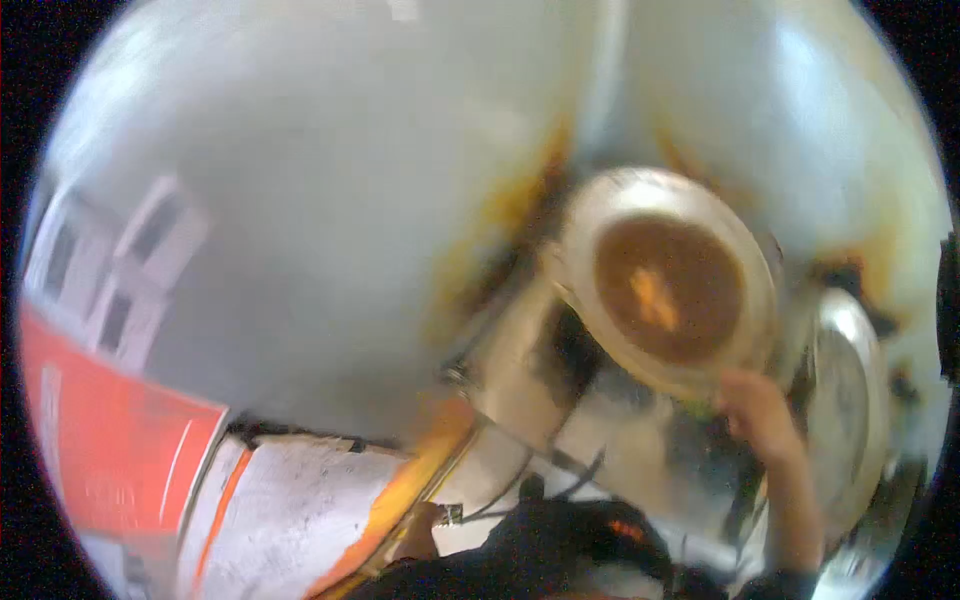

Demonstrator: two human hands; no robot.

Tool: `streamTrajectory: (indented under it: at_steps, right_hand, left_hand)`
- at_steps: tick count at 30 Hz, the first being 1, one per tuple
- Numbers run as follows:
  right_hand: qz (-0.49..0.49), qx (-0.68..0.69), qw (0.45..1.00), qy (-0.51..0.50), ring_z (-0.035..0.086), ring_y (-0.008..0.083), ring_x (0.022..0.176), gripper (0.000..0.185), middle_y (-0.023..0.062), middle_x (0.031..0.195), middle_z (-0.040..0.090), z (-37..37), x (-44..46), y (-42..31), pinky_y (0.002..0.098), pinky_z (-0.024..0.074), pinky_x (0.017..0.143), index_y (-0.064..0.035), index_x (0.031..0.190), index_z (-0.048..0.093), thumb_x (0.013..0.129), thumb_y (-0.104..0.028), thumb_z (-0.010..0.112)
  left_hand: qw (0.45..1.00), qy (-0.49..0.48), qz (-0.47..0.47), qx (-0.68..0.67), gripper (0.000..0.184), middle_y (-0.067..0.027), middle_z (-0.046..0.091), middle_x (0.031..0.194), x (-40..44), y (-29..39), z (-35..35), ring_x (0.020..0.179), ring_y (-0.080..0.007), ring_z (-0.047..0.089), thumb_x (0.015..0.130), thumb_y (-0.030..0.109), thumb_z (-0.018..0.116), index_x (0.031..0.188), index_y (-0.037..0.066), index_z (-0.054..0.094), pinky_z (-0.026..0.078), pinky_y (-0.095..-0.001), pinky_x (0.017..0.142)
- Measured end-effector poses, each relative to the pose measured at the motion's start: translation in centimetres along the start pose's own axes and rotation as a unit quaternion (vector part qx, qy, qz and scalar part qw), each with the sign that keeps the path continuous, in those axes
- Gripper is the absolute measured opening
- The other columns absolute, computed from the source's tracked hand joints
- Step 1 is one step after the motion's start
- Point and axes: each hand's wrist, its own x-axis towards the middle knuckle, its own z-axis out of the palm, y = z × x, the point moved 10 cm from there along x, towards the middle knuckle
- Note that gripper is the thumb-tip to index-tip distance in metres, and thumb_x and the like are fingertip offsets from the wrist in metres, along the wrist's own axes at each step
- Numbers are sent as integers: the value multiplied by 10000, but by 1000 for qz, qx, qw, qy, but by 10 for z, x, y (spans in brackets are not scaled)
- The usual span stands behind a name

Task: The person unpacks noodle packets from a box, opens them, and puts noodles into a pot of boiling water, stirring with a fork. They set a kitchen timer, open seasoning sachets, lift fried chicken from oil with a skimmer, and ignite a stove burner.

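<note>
A wide, shallow metal pan [590, 225], like a wok, is at the right of centre in the head view. Its round middle is brown with a bright orange patch; I cannot tell whether this is liquid. At the pan's near right rim, my right hand [755, 412] is closed, with a small greenish spot beside the fingers. Low in the view, my left hand [418, 532] looks closed next to a small metal fitting [450, 514]. Blur hides what its fingers hold, if anything.
A second large round metal pan [845, 420] stands at the right. Grey walls [300, 200] with rusty stains rise behind. Dark hoses [505, 490] run below the pan. A red panel [125, 430] and white labels [130, 285] are at the left, above a white surface [300, 510].
</note>
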Motion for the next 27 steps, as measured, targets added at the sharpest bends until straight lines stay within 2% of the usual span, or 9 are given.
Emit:
streamTrajectory:
  at_steps: [1, 3, 5, 7, 8, 10, 14, 25, 27]
  right_hand:
    - [-3, 24, 999, 24, 494, 57, 520, 177, -10, 717, 598, 1, -6, -3, 206, 389, 445, -56, 974, 625, 848, -164, 562]
    - [-28, 65, 996, 45, 485, 70, 521, 252, 26, 764, 627, -6, -7, 14, 211, 378, 443, -15, 1042, 613, 845, -144, 521]
    - [-61, 63, 995, 41, 470, 72, 528, 296, 28, 770, 614, 3, -13, 7, 204, 368, 461, -8, 1086, 597, 858, -182, 523]
    - [-147, 74, 978, 127, 511, 89, 584, 269, 54, 842, 635, -12, -24, 2, 217, 410, 499, -13, 1077, 593, 906, -220, 585]
    - [-155, 68, 979, 112, 511, 89, 584, 269, 54, 842, 635, -8, -19, 10, 217, 410, 499, -13, 1077, 593, 906, -220, 585]
    - [-208, 24, 955, 211, 495, 79, 609, 212, 34, 806, 604, -21, -14, 23, 216, 407, 516, -27, 1009, 588, 912, -212, 618]
    - [-210, -40, 929, 301, 486, 86, 631, 105, 5, 771, 530, -14, -17, 15, 225, 407, 533, -38, 890, 544, 908, -111, 617]
    - [-256, -3, 931, 262, 499, 105, 682, 98, 18, 792, 530, -20, -8, 25, 245, 438, 612, -29, 906, 524, 919, -100, 591]
    - [-252, -6, 931, 263, 500, 108, 681, 107, 21, 797, 529, -18, -10, 24, 248, 441, 618, -28, 905, 522, 922, -109, 590]
  left_hand:
    - [999, 2, -34, -12, 397, -146, 696, 887, -2, -6, 4, 830, -316, 659, 785, 448, 571, 865, 89, 719, 503, -419, 716]
    - [997, -15, -75, 3, 395, -148, 695, 891, -5, -14, 13, 840, -320, 658, 781, 448, 574, 861, 89, 719, 503, -421, 720]
    - [979, -48, 91, 178, 371, -153, 693, 903, -7, 16, 20, 830, -316, 660, 762, 429, 601, 860, 93, 722, 504, -403, 719]
    - [986, -46, 60, 149, 362, -150, 693, 906, -3, 7, 19, 835, -312, 662, 757, 425, 611, 873, 102, 725, 508, -399, 724]
    - [990, -50, 31, 131, 353, -147, 694, 910, -1, -1, 23, 839, -307, 664, 751, 420, 622, 885, 111, 728, 511, -394, 729]
    - [996, -67, -39, 44, 367, -155, 690, 920, -20, -3, 17, 858, -306, 666, 742, 429, 634, 925, 127, 731, 519, -381, 748]
    - [997, -48, 29, -49, 354, -171, 684, 937, -13, -9, 22, 856, -316, 654, 730, 406, 652, 945, 136, 729, 514, -378, 756]
    - [995, -82, 53, -7, 306, -156, 690, 899, -20, 5, 36, 788, -314, 638, 708, 381, 686, 895, 145, 737, 513, -384, 733]
    - [998, -51, 5, 42, 314, -154, 691, 909, -18, -5, 33, 806, -313, 648, 701, 392, 687, 894, 150, 738, 515, -386, 737]
